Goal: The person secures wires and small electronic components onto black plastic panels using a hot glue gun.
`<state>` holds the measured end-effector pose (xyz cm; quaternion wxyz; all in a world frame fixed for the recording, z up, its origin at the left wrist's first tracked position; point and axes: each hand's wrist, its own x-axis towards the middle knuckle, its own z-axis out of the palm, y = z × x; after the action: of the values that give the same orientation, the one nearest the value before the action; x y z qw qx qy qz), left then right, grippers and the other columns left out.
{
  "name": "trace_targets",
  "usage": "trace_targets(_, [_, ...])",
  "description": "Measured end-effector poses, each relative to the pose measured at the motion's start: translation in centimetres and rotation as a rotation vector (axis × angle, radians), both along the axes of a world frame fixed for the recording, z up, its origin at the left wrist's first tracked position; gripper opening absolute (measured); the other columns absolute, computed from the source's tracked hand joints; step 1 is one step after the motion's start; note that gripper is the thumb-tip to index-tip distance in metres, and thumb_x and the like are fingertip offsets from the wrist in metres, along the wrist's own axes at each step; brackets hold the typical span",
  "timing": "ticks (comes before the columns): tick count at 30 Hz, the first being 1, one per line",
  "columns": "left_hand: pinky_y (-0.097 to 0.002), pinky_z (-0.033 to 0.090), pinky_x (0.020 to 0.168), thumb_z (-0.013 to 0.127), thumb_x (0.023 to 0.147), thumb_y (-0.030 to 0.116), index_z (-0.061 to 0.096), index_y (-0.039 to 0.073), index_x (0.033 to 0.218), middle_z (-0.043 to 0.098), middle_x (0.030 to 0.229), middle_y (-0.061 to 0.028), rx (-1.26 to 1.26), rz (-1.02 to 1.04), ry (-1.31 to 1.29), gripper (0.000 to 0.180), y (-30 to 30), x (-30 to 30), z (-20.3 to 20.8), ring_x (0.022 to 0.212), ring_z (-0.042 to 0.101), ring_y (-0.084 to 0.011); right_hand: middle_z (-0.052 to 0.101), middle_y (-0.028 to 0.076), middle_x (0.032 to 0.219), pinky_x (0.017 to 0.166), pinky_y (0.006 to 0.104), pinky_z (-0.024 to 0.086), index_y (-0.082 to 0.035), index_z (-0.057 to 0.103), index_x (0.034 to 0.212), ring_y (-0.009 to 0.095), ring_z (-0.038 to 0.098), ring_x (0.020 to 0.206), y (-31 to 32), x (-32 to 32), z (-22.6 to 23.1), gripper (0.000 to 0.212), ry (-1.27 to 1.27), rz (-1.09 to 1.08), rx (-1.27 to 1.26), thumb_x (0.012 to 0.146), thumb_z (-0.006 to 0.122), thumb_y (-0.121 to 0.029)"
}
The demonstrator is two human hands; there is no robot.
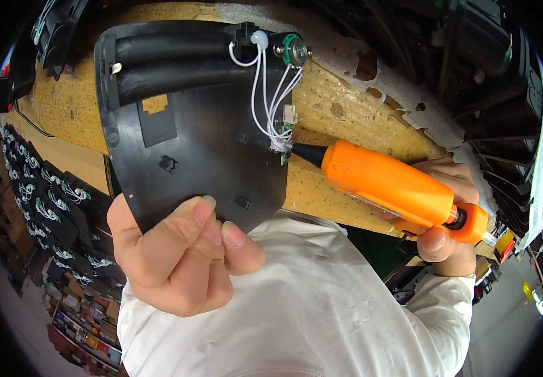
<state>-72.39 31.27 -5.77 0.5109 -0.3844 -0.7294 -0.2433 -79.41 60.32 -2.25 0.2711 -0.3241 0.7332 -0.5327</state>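
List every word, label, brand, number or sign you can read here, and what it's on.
None can be read with certainty.
Round silver part with green ring: faint marks, too small to read.
Orange glue gun: no legible lettering.
Black plastic panel: no legible lettering.
Boxes at lower left: too small and blurred.

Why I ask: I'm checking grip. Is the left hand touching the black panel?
Touching. The head view shows the left hand gripping the black panel at its lower edge, partly in front and partly behind.
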Motion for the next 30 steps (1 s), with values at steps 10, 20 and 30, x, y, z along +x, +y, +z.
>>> trace_targets(10, [-0.0276,0.041,0.051,0.056,0.061,0.003,0.037,0.007,0.058,0.047,0.067,-0.0085,0.135,0.054,-0.053,0.019,1.0,0.1,-0.7,0.060,0.049,-0.0242,0.053,0.006,0.059,0.045,0.0310,0.041,-0.002,0.061,0.073,0.024,0.054,0.047,-0.2,0.5,0.1,0.047,0.079,0.002,-0.003,0.075,0.077,-0.047])
trace_targets(20, [-0.0257,0.046,0.057,0.060,0.064,-0.004,0.040,0.006,0.053,0.051,0.074,-0.0091,0.701,-0.118,-0.466,0.024,-0.4,2.5,-0.5,0.066,0.055,-0.0213,0.060,0.008,0.065,0.051,0.0306,0.046,0.000,0.063,0.082,0.021,0.059,0.054,1.4,1.3,-0.5,0.048,-0.123,-0.174,-0.076,0.080,0.068,-0.047])
trace_targets(30, [-0.0245,0.043,0.052,0.063,0.071,-0.002,0.041,0.006,0.055,0.052,0.071,-0.0076,0.681,-0.270,-0.643,0.028,-1.6,2.2,-0.8,0.066,0.055,-0.0205,0.049,0.006,0.058,0.047,0.0319,0.040,0.000,0.057,0.074,0.024,0.051,0.048,1.2,0.9,-1.1,0.059,0.049,-0.050,-0.132,0.081,0.062,-0.059])
